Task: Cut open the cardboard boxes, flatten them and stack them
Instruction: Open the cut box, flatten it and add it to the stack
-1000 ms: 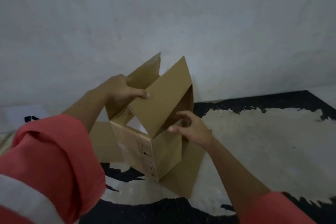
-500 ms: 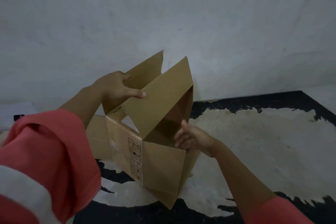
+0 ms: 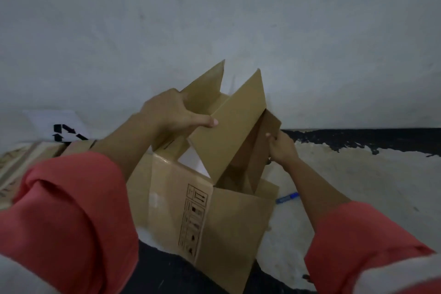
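An opened cardboard box (image 3: 214,217) is held tilted in front of a grey wall (image 3: 310,31), with its printed handling symbols turned toward the camera. Two top flaps are stood up in peaks. The rear flap (image 3: 205,88) is gripped by the left hand (image 3: 167,114), and the thumb is laid flat along the nearer flap (image 3: 233,126). On the other side, the edge of the side panel (image 3: 265,141) is gripped by the right hand (image 3: 281,148), fingers curled round it. A blue pen (image 3: 287,197) is seen lying on the pale, black-patched floor (image 3: 358,186) just beside the box. At far left, flattened cardboard (image 3: 76,147) is spread out, with a white sheet (image 3: 57,122) bearing black arrows behind it.
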